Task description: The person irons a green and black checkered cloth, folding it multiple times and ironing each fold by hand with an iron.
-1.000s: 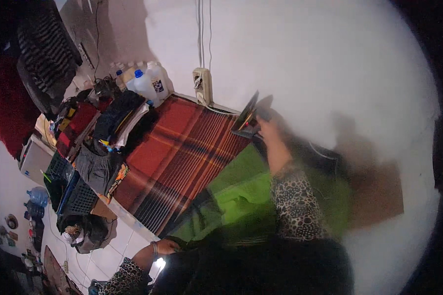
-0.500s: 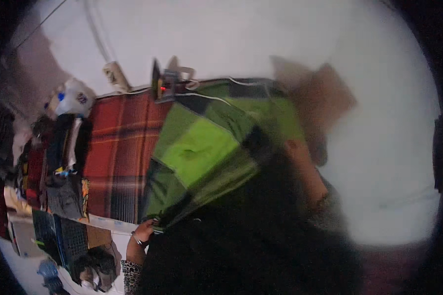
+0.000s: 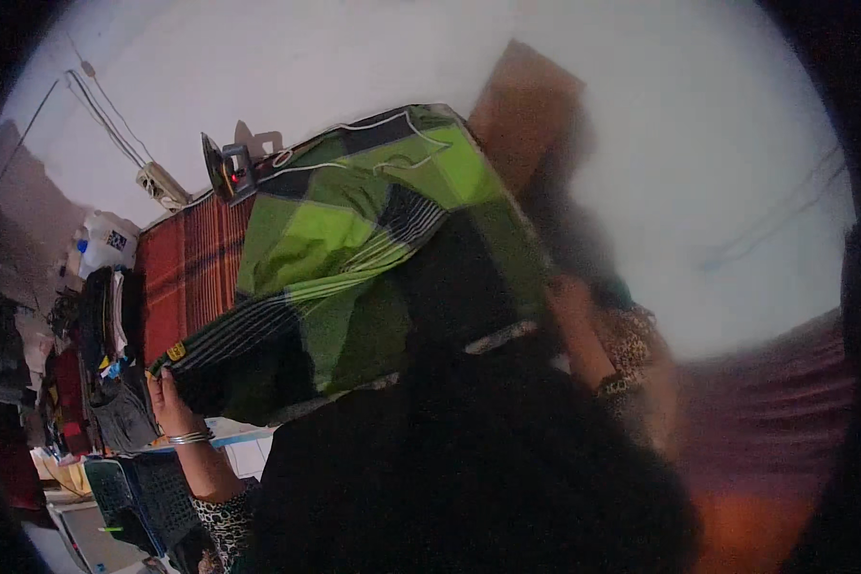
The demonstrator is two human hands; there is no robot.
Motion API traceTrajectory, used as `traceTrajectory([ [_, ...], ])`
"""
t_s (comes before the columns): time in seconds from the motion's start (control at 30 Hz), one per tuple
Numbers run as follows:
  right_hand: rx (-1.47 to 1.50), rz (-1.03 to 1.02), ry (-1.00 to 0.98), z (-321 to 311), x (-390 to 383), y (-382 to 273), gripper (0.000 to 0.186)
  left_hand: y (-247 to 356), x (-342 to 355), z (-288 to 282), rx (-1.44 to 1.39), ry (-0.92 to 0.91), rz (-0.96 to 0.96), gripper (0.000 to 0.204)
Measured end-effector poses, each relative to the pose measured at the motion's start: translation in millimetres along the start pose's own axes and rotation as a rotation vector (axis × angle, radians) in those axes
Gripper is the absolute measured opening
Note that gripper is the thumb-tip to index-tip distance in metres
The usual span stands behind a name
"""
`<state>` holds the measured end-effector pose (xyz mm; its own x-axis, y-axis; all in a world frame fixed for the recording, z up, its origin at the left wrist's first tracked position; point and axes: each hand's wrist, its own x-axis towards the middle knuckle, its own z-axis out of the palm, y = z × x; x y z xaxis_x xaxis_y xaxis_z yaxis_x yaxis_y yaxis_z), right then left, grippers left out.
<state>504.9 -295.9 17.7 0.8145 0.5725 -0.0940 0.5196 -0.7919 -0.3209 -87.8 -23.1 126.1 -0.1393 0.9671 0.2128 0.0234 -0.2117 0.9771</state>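
A green and dark checkered cloth (image 3: 330, 228) with striped bands lies spread and partly folded across the table. My left hand (image 3: 170, 407), with bangles at the wrist, pinches its left corner beside a small yellow label. Toward the far side, the cloth is creased and bunched around its striped band. At the cloth's right edge is my right hand (image 3: 572, 298); its fingers are dim and blurred, so its grip cannot be made out. An iron (image 3: 230, 172) stands upright at the far edge, a small red light glowing on it. Its white cord trails over the cloth.
Under the cloth lies a red-brown striped blanket (image 3: 187, 277). A power strip (image 3: 163, 186) sits by the wall, near a white jug (image 3: 107, 241). Folded clothes (image 3: 105, 316) are piled at the left, above a dark crate (image 3: 129, 493). A brown panel (image 3: 526, 110) leans at the far right.
My left hand has moved left and a little up, drawing the cloth's corner out over the striped blanket. The cloth's striped band now stretches leftward. The whole view has shifted and tilted.
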Motion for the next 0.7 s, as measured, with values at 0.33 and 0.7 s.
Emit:
traceTrajectory([
  [0.33, 0.131, 0.067, -0.060, -41, -5, -19, 0.040, 16, 3, 3, 0.333, -0.007, 0.133, 0.016],
  [0.7, 0.104, -0.221, 0.260, -34, -2, -18, 0.033, 54, -22, -5, 0.788, -0.273, 0.218, 0.016],
])
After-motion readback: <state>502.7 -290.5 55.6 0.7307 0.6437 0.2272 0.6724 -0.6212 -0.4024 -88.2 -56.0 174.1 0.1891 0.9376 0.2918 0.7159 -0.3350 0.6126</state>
